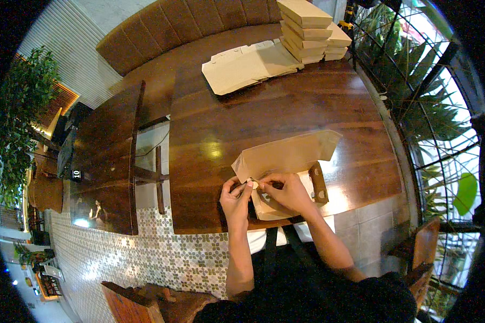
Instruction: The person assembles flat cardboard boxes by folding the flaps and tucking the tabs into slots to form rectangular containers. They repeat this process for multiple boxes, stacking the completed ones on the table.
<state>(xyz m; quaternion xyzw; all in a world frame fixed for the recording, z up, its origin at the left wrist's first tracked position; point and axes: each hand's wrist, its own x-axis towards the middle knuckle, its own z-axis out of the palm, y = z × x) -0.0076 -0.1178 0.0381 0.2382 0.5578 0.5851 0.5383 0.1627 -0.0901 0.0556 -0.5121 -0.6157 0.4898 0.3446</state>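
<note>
A brown cardboard box (291, 153) stands partly folded near the table's front edge, its lid panel raised and leaning away from me. The right end wall (319, 184) of the box is upright and has round cutouts. My left hand (235, 203) is closed in a pinch on the box's left corner flap. Close beside it, my right hand (291, 195) reaches across the box's inside, fingers pinched at the same corner. A small pale piece shows between the two hands' fingertips. The fingers cover most of that corner's folds.
Flat cardboard blanks (248, 67) lie at the table's far side, next to a tall stack of folded boxes (305, 27). A second wooden table (105, 161) stands left across a gap. A brown padded bench (183, 27) runs behind; a metal-grid window (442, 107) borders the right.
</note>
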